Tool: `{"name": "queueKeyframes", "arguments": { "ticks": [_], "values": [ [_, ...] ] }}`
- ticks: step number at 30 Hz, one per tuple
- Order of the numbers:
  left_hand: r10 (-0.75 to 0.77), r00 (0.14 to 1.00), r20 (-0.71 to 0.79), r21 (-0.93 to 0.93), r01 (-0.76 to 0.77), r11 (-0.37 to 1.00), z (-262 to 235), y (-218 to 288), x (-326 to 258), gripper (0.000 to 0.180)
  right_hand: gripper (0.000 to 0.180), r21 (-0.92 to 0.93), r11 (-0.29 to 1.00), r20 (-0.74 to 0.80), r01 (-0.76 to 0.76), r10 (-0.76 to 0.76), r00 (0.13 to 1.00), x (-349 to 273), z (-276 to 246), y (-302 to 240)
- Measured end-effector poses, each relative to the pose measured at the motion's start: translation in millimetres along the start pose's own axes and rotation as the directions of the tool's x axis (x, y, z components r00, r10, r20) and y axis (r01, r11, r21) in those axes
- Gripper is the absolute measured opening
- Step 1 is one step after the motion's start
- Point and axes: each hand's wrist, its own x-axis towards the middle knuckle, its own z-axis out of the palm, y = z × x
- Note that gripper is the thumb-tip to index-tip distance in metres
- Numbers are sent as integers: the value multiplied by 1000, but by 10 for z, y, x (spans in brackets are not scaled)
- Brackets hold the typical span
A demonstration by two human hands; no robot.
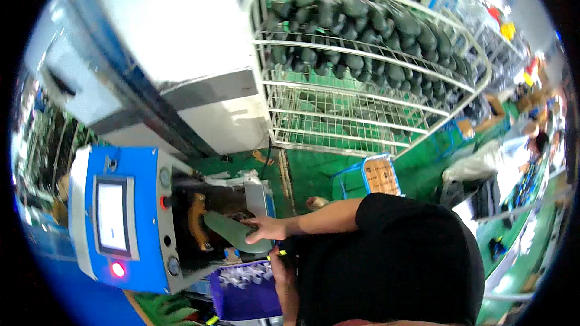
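Green, that shoe-shaped piece (225, 229) lay slantwise at the dark bay of the blue-fronted machine (147, 205), and the right hand (266, 230), half open, had thumb and fingers spread across its near end! Just below came the left hand (278, 261), fingers partly hidden; its grip, I couldn't tell.

Far centre: white wire rack (356, 95), dark rounded pieces (356, 15) packed on its upper tiers. Blue-framed stool (380, 175) with brown top just on the near side of it, green floor (314, 172) underneath. Far left: blue pillar (115, 42) beside white wall panel (169, 18). Right: person in light top (492, 160), bent over. Far right: yellow item (508, 30), too blurred to ID.
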Motion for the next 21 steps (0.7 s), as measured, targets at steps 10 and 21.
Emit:
{"name": "queueKeyframes", "arguments": {
  "ticks": [10, 21],
  "values": [
    [90, 993, 70, -126, -81, 989, 361, 285, 277, 66, 48, 553, 804, -396, 220, 22, 918, -1665, -2080, -320],
    [-4, 994, -107, 199, 25, 980, 1611, 160, 1030, 61, 59, 745, -171, -645, 645, -429, 632, -3371, -5110, -618]
  ]
}}
